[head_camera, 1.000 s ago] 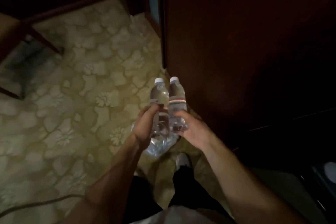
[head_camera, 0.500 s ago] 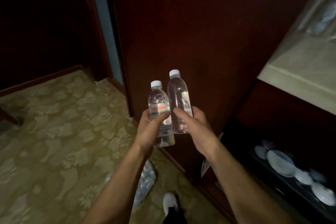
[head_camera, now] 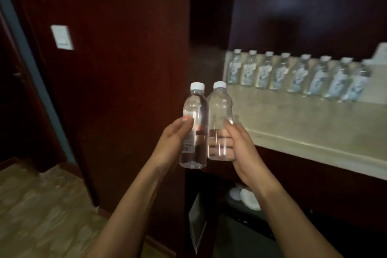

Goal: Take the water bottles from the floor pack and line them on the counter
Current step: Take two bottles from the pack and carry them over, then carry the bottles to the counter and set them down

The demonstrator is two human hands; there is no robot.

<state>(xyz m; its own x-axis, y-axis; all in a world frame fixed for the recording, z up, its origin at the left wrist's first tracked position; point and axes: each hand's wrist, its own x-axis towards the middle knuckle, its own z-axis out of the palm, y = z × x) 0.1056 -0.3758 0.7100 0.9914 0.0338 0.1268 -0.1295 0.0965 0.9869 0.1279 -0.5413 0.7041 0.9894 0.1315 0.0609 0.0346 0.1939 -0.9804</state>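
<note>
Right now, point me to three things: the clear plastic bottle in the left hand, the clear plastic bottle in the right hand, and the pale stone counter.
clear plastic bottle in the left hand (head_camera: 195,130), head view, mid body
clear plastic bottle in the right hand (head_camera: 219,109), head view, upper body
pale stone counter (head_camera: 303,123), head view, bare top

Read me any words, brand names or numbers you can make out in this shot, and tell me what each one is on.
Nothing is legible.
Bottle in the left hand: red and white label with dark print, too blurred to read.
Bottle in the right hand: no label showing.
Row of bottles on the counter: blue and white labels, blurred.
Wall switch: blank.
</note>
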